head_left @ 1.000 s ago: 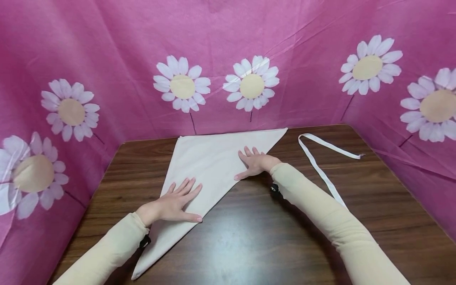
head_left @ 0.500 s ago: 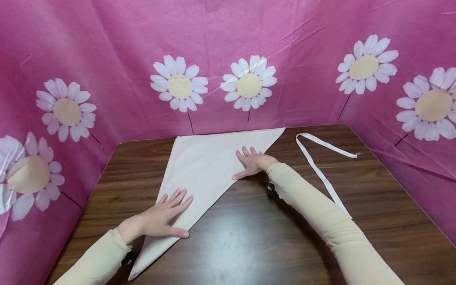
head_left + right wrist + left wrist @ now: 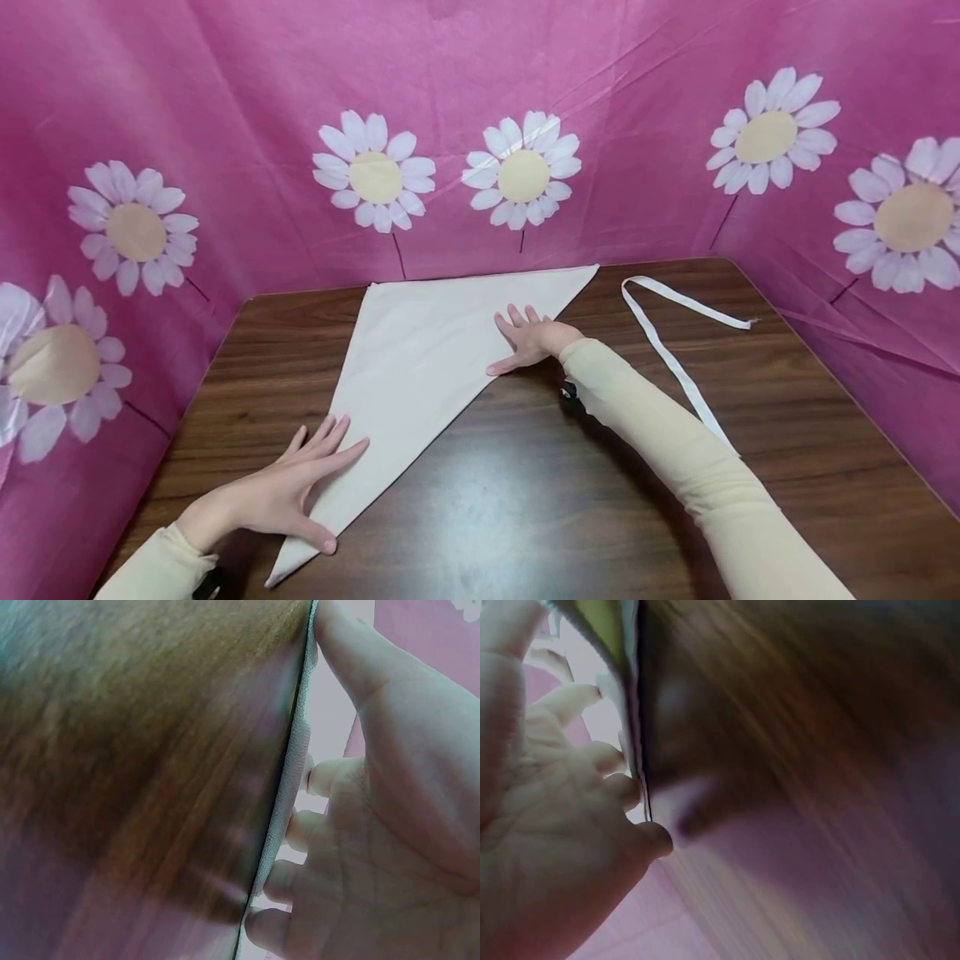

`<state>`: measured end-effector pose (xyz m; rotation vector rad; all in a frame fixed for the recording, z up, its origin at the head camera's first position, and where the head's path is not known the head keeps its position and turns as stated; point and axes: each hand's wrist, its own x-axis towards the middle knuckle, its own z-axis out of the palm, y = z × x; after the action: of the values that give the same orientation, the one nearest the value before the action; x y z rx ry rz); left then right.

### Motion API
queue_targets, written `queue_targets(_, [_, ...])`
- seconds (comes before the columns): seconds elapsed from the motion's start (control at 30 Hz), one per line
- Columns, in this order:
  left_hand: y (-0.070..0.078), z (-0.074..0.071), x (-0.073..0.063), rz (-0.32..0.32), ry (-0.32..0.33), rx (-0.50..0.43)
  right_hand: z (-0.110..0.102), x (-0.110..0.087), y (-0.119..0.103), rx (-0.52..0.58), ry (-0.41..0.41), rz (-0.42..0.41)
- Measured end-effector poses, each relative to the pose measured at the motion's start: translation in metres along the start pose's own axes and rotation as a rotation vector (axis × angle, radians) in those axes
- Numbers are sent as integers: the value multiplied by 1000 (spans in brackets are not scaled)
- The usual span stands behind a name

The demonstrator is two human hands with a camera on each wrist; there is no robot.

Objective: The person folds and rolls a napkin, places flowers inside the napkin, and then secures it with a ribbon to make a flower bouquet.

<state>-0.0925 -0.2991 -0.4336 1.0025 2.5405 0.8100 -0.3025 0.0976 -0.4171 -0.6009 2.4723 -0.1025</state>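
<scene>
A cream-white cloth (image 3: 420, 358), in the shape of a long triangle, lies flat on the wooden table (image 3: 525, 500) in the head view. My left hand (image 3: 281, 487) is spread over its lower left part, thumb near the slanting front edge and fingertips towards the left edge. In the left wrist view the fingertips (image 3: 606, 757) are right at the cloth's surface. Farther up the slanting edge, my right hand (image 3: 531, 340) rests on the cloth with fingers spread. The right wrist view shows the right palm (image 3: 390, 847) over the cloth's edge (image 3: 289, 787).
A narrow white ribbon (image 3: 667, 357) lies bent on the table to the right, its near end beside my right sleeve (image 3: 660, 442). Pink fabric printed with large daisies (image 3: 522, 175) hangs around the table's back and sides.
My left hand has slid down and left along the cloth towards its near corner. The right hand stays in place on the cloth, and the cloth keeps its triangular shape.
</scene>
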Motion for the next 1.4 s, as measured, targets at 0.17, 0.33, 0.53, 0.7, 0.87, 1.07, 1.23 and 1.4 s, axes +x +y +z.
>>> queue_targets(0.17, [-5,-3,-12,-3,-3,-2,-3,-1,0,1,3,8])
queue_targets(0.33, [-11,-5,-18,23,-10,15,-4,-1,1,-8,11,6])
queue_targets(0.53, [-14,-12,-24,47,-52,1,-4,-1,1,-3,15,-2])
queue_targets(0.7, [-13,-21,-27,-12,-77,-56,-3,-1,0,8,14,-3])
queue_targets(0.87, [-10,-27,-28,-68,-80,-80,-1,1,0,-4,14,-19])
queue_targets(1.07, [-12,-29,-20,-74,-54,-86,0,-1,4,-11,11,1])
queue_targets(1.23, [-13,-23,-21,-87,-65,-51,0,-3,2,-7,5,6])
queue_targets(1.4, [-13,-20,-24,-109,-74,-18,0,-3,-2,5,17,-5])
